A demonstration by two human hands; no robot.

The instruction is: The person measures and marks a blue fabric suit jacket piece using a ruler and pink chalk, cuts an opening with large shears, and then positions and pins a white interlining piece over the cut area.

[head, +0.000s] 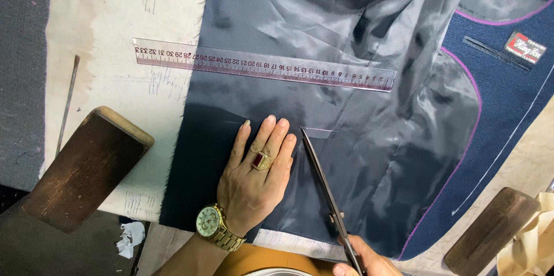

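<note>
Cut looks barely begun, judging by the cloth: shears (326, 186) closed or nearly so, tips resting at the corner of a faint chalk line on the lining (323, 34) near mid-panel, approx. just right of the left hand's fingertips. No long slit visible behind the blades — cannot tell whether any cloth is parted yet. Most of the marked line seems left to go.

Left hand (257, 169) spread flat, fingers wide, pinning the lining to the bench (115, 16); gold ring w/ red stone and gold watch on that wrist. Right hand (360, 258) at the bottom edge, closed round the shears' handles, only partly in frame.

Jacket (502, 109) lies inside-out across the bench, centre to right: glossy dark grey-blue lining, creased and catching light, navy outer cloth w/ purple piping curving down the right side, a sewn label and welt pocket up top right. Clear ruler (265, 67) lies across the lining above the hands, left end overhanging onto the bench — not touching either hand. Wooden block (86, 166) at left, another (490, 224) at lower right, thin rod (68, 103) near the left edge.
</note>
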